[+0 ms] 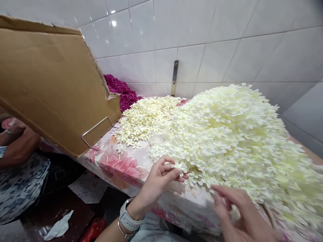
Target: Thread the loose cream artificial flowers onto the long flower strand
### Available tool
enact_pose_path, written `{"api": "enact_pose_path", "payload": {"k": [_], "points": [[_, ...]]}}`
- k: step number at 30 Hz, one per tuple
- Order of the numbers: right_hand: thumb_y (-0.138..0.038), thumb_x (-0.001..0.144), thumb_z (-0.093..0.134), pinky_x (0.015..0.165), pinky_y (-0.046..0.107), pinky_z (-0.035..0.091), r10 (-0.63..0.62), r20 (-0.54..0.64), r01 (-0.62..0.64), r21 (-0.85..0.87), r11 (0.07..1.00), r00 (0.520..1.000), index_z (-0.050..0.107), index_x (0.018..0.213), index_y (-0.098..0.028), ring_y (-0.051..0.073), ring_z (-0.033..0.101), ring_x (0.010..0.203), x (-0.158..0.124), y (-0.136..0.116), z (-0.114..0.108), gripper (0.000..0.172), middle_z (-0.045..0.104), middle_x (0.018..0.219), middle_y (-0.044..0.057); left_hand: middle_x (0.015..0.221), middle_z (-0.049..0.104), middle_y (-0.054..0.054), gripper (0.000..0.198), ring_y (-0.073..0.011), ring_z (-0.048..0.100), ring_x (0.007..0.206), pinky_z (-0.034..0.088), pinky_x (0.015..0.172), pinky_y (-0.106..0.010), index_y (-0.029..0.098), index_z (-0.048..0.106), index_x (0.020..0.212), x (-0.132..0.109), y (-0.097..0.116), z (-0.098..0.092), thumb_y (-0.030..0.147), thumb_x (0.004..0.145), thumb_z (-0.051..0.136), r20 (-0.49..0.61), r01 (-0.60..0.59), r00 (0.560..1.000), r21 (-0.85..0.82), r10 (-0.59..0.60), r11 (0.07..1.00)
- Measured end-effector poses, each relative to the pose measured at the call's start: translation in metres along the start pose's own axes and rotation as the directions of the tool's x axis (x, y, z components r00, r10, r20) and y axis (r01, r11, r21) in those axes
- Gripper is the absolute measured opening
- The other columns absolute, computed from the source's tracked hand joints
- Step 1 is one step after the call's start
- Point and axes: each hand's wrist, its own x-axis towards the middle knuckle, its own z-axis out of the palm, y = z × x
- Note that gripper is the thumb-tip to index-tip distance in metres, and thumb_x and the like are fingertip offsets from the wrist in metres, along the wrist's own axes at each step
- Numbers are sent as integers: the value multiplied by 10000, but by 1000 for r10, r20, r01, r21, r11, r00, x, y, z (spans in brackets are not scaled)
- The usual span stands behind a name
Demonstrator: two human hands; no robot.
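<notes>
My left hand (164,174), with a white watch on the wrist, is closed in a light pinch on a small white artificial-looking flower (179,167). It is just in front of a large heap of similar pale white flowers (227,134). My right hand (242,210) is at the heap's near edge, slightly blurred by motion. Its index finger and thumb stand apart, and I see nothing between them. Several loose blossoms (193,177) lie on the table edge between the two hands.
Smaller cream flowers (143,117) and a magenta flower pile (121,89) lie farther back on the floral tablecloth (118,164). A large cardboard panel (55,87) beside a metal wire stand (96,132) blocks the left. Beyond it sits another person (20,178). Tiled wall (161,33) behind.
</notes>
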Motion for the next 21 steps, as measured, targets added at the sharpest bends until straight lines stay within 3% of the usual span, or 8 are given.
{"api": "enact_pose_path", "payload": {"k": [5,8,11,14,18,20,21], "points": [[-222,879,556,544,203,467,96,279,-159,215,964,955,588,1003,-210,114,563,658,33,-8,7,129,608,940,30,748,703,-12,192,-137,669,696,530,674,-214,165,663,770,-4,0,10,257,646,779,63,-42,997,103,35,994],[-182,878,556,554,191,468,119,318,-242,385,891,941,601,914,-222,142,584,789,40,-12,7,70,599,908,25,783,711,-17,121,-152,673,743,539,722,-238,167,701,805,-8,2,15,227,704,731,87,-115,991,154,102,981],[-166,878,561,635,211,484,147,327,-291,452,843,934,593,895,-232,157,582,860,38,-12,4,75,596,908,21,811,720,-21,73,-151,673,769,540,720,-227,171,711,817,-14,4,19,188,755,677,82,-267,964,309,255,913],[-160,886,540,696,222,487,143,310,-275,437,856,940,579,914,-237,155,585,868,33,-11,4,91,601,902,14,775,720,-19,74,-127,666,727,522,674,-186,164,704,797,-19,3,23,133,771,642,114,-465,865,550,489,694],[-111,883,496,662,194,479,95,199,-156,313,937,975,539,955,-229,126,587,807,28,-12,9,145,596,890,6,695,678,-13,113,-102,636,653,489,641,-166,140,641,772,-21,-12,30,37,754,598,201,-604,647,724,736,333],[-68,867,489,679,203,480,22,81,-42,249,968,996,524,957,-215,128,584,814,26,-13,13,177,592,888,15,709,669,-19,122,-105,635,673,486,654,-168,138,629,805,-21,-21,34,33,766,581,204,-607,589,750,782,262],[-50,857,493,694,211,481,-15,20,10,228,974,1000,523,953,-211,131,584,821,25,-13,13,190,592,884,18,725,672,-23,118,-108,637,689,487,666,-172,141,632,824,-20,-24,35,47,777,579,177,-597,593,751,786,281]]}}
